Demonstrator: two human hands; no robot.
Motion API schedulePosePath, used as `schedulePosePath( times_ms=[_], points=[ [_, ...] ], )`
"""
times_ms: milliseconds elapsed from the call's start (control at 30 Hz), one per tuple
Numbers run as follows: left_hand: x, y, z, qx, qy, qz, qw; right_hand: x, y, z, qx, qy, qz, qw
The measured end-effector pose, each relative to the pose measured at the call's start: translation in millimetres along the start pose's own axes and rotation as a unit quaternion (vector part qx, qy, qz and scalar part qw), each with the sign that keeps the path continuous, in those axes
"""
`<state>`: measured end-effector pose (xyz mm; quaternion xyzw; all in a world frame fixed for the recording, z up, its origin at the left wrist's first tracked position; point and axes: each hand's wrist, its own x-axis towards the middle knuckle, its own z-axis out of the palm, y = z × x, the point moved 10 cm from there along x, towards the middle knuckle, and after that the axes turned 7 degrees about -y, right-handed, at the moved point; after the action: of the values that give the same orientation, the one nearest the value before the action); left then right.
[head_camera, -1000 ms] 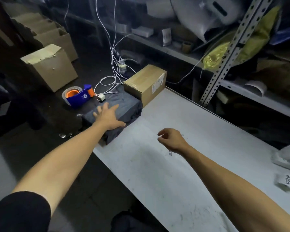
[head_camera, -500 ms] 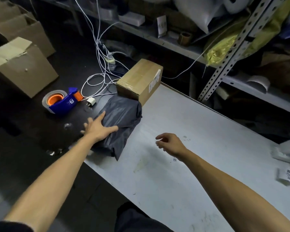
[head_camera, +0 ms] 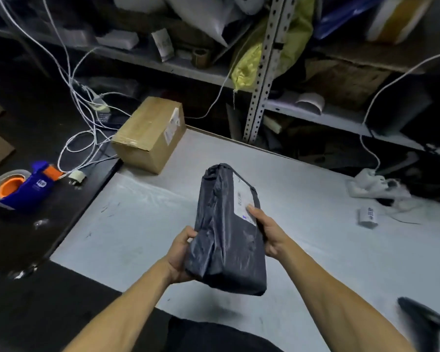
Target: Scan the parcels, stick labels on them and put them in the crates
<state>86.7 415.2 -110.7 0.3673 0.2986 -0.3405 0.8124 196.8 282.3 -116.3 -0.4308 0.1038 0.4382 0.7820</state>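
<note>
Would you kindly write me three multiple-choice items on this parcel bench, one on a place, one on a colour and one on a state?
1. Where does the cardboard box sit?
A. at the table's far left corner
B. in a crate
C. on the shelf

2. What colour is the tape dispenser?
A. green
B. blue with an orange core
C. white

3. How is the dark grey parcel held?
A. lying flat, untouched
B. under one arm
C. lifted, gripped by both hands

Answers: 1 A, it rests on the grey table corner; 2 B, blue body, orange hub; 3 C, left hand and right hand clasp its sides.
</note>
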Motion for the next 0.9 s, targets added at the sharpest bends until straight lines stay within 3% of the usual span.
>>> schedulePosePath(
  times_ms=[200, 267, 367, 467, 500, 533, 567, 633, 667, 700, 733, 767, 867, 900],
  points=[
    [41, -1, 63, 0.115, -0.03, 0.037, 0.992, -68, -33, -87, -0.085, 0.133, -0.146, 0.976],
    [51, -3, 86, 0.198, -0.052, 0.038, 0.978, -92, -38, -110, -0.093, 0.186, -0.189, 0.96],
    [66, -4, 113, 0.343, -0.076, 0.048, 0.935, -117, -35, -129, -0.089, 0.217, -0.216, 0.948],
    [78, -2, 129, 0.361, -0.073, 0.067, 0.927, -145, -39, -149, -0.101, 0.233, -0.2, 0.946],
    [82, 0, 134, 0.363, -0.069, 0.074, 0.926, -163, -44, -165, -0.132, 0.272, -0.194, 0.933],
    [84, 4, 138, 0.367, -0.064, 0.083, 0.924, -187, -52, -186, -0.192, 0.345, -0.198, 0.897],
    [89, 7, 143, 0.377, -0.061, 0.093, 0.92, -222, -61, -208, -0.258, 0.438, -0.205, 0.836],
    [93, 14, 151, 0.402, -0.051, 0.106, 0.908, -295, -68, -243, -0.371, 0.616, -0.183, 0.67],
    [96, 17, 156, 0.415, -0.044, 0.112, 0.902, -328, -65, -258, -0.383, 0.677, -0.158, 0.609],
    [98, 21, 160, 0.428, -0.035, 0.116, 0.896, -352, -55, -274, -0.365, 0.712, -0.127, 0.586],
    [101, 24, 165, 0.442, -0.028, 0.119, 0.889, -370, -42, -293, -0.338, 0.724, -0.085, 0.595],
    [103, 26, 168, 0.452, -0.021, 0.119, 0.884, -377, -27, -310, -0.314, 0.71, -0.038, 0.629],
    [111, 27, 176, 0.471, -0.007, 0.115, 0.875, -361, 18, -341, -0.233, 0.579, 0.061, 0.779],
    [113, 25, 179, 0.473, -0.004, 0.112, 0.874, -354, 27, -345, -0.216, 0.547, 0.063, 0.806]
  ],
)
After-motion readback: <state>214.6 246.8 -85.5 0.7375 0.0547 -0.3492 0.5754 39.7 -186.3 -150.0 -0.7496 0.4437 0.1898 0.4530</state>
